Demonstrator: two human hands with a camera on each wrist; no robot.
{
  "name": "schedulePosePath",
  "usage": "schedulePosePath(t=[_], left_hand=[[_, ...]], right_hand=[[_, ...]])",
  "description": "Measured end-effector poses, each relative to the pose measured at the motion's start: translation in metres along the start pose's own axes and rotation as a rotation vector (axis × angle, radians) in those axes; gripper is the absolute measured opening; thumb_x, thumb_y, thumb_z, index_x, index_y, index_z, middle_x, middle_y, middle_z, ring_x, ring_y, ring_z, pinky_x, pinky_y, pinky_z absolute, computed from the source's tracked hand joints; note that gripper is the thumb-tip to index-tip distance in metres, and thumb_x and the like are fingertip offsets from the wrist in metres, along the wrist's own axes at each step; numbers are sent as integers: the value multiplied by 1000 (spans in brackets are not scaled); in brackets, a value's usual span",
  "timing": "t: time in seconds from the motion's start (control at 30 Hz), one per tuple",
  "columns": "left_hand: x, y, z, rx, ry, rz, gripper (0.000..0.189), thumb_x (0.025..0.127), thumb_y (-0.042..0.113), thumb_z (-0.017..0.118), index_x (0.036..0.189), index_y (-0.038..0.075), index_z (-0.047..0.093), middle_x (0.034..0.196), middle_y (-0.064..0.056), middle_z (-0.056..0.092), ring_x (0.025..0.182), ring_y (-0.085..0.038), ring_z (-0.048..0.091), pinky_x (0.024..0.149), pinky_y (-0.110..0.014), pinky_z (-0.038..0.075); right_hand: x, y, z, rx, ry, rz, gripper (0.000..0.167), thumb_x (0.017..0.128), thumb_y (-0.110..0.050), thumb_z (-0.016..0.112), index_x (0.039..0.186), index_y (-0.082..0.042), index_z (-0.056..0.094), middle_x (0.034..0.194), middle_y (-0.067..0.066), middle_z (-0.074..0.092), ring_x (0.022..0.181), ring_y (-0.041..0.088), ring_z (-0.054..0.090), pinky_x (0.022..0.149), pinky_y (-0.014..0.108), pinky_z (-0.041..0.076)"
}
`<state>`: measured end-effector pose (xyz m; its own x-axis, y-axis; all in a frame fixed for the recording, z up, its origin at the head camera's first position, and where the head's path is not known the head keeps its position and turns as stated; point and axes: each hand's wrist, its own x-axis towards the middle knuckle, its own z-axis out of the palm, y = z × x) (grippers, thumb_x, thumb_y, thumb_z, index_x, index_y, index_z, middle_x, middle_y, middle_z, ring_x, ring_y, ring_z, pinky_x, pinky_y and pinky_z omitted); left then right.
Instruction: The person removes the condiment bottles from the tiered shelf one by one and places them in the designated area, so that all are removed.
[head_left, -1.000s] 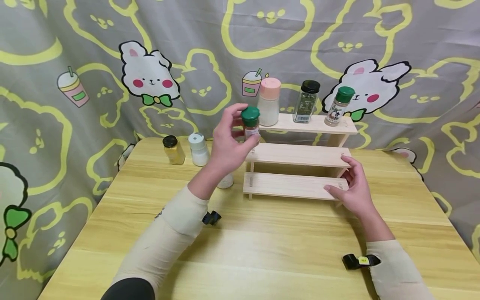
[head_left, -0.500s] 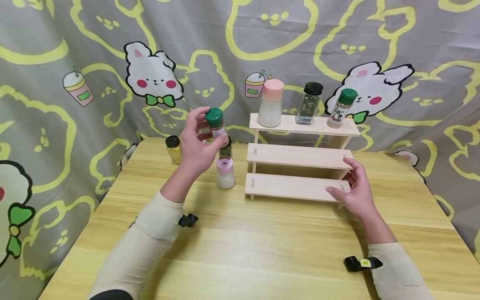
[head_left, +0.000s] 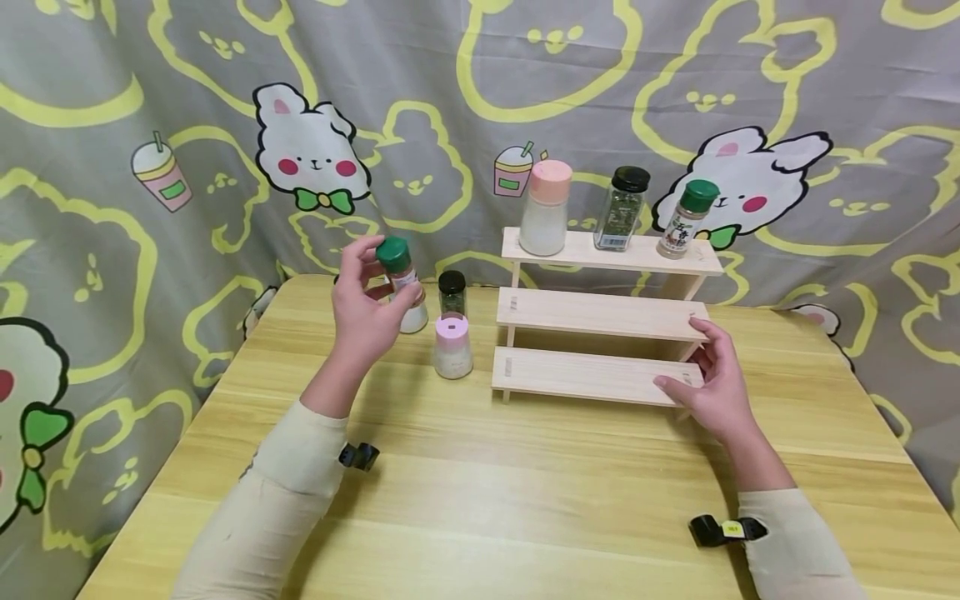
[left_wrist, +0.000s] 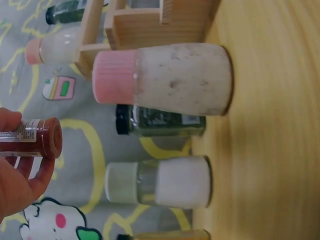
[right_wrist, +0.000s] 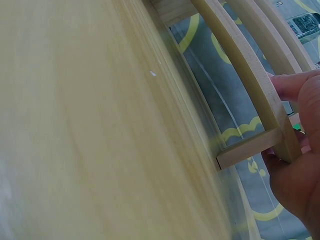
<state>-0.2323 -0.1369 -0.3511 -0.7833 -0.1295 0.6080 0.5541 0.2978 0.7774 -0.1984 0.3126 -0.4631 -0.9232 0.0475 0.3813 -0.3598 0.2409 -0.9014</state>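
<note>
My left hand (head_left: 365, 308) holds a small spice jar (head_left: 396, 257) with a green cap and reddish-brown contents, raised above the table's left side. In the left wrist view the jar's base (left_wrist: 52, 138) faces the standing bottles, with fingers wrapped around its body. On the right, my right hand (head_left: 716, 379) grips the end of a three-tier wooden rack (head_left: 600, 312), its thumb on the lowest shelf and fingers by the middle one. A pink-capped shaker (head_left: 543, 218), a black-capped herb jar (head_left: 622, 212) and a green-capped spice jar (head_left: 680, 225) stand on the top shelf.
Left of the rack stand a lilac-pink-capped shaker (head_left: 453, 354) and a black-capped herb jar (head_left: 452, 292). Behind the held jar is a pale-capped shaker (left_wrist: 185, 182), and beside it a yellow-filled jar (left_wrist: 172, 235). A patterned curtain (head_left: 420, 50) hangs behind the table (head_left: 525, 500).
My left hand has carried the green-capped jar leftward and down, away from the rack's left end toward the bottles on the table. My right hand keeps its grip on the rack.
</note>
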Motion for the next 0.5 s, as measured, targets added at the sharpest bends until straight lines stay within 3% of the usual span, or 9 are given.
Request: schedulePosePath(t=[0.1, 0.33, 0.5], left_hand=[[-4, -1, -3, 11, 11, -30, 63, 80, -17, 73, 134, -2, 44, 118, -23, 51, 103, -32, 58, 86, -53, 53], [-12, -29, -11, 4, 33, -113, 68, 81, -9, 77, 138, 10, 45, 120, -11, 52, 105, -22, 57, 88, -44, 55], [-19, -39, -12, 12, 31, -133, 70, 79, -10, 78, 137, 9, 45, 119, -13, 51, 106, -24, 58, 86, -45, 55]], right_hand=[[1, 1, 0, 3, 0, -5, 101, 65, 31, 73, 151, -6, 34, 135, 8, 48, 113, 21, 53, 90, 19, 45], [2, 4, 0, 4, 6, -27, 100, 64, 33, 72, 150, -1, 33, 132, 7, 48, 110, 18, 55, 89, 20, 45], [1, 4, 0, 13, 1, -21, 100, 65, 32, 72, 150, -3, 33, 133, 7, 48, 110, 21, 55, 88, 19, 45]])
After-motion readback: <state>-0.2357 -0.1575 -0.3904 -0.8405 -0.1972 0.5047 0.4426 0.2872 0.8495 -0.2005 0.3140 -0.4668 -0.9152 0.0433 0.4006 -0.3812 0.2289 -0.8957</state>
